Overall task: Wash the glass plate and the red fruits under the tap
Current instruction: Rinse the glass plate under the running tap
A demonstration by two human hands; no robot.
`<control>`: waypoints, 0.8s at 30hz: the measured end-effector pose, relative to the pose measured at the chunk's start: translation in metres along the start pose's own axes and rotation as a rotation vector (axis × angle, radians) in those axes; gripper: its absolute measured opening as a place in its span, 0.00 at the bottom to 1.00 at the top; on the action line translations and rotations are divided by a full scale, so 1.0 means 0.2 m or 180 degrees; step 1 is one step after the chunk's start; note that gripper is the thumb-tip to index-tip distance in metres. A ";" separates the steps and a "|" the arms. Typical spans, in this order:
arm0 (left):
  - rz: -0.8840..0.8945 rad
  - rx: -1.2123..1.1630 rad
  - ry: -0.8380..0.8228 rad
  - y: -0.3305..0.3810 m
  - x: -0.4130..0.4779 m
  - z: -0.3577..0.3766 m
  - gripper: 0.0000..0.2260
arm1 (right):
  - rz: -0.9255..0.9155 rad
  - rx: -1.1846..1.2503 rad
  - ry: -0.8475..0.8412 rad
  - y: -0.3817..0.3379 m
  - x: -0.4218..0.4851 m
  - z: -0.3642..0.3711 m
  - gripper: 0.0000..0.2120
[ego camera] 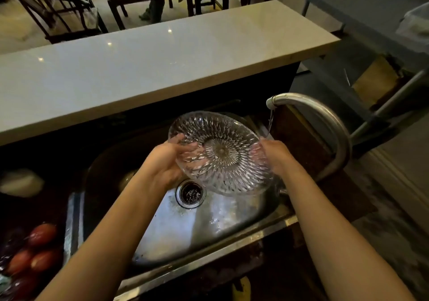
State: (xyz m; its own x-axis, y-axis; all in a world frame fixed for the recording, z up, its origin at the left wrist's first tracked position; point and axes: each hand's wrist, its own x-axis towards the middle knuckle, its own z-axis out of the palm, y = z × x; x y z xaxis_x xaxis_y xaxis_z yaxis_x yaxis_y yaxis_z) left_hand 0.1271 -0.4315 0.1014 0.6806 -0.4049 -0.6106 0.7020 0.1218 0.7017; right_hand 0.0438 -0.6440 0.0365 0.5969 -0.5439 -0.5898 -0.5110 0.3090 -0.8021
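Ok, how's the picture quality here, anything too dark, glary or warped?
Head view: dim overall, the red fruits at lower left nearly lost in shadow; lamp reflections spot the counter and the sink floor glares; the wide-angle lens bends the counter edge; the glass plate looks sharp.

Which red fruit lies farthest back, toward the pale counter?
The top red fruit of the group left of the sink; the other red fruits all lie nearer to the person.
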 end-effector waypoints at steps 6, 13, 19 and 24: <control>-0.0675 0.0300 0.0491 -0.25 0.18 -0.16 0.18 | -0.0016 -0.1231 0.0290 -0.08 0.01 -0.07 0.13; 0.1072 0.4245 0.0095 -0.54 0.23 -0.11 0.28 | -0.0568 -0.2125 0.1066 -0.12 -0.10 0.00 0.14; 0.1678 0.3607 -0.0604 -0.68 0.23 0.30 0.27 | -0.1803 -0.1562 0.1588 -0.10 -0.32 0.00 0.17; 0.2806 0.3475 -0.0486 -0.64 0.33 0.40 0.23 | -0.2029 -0.0935 0.1917 -0.09 -0.36 -0.02 0.17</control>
State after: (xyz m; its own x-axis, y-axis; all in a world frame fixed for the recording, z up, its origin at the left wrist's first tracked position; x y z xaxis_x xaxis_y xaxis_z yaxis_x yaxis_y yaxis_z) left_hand 0.0653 -0.5458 0.0004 0.7263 -0.6666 0.1676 -0.4977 -0.3418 0.7971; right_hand 0.0074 -0.6143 0.0931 0.4390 -0.8824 0.1692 -0.3817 -0.3536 -0.8540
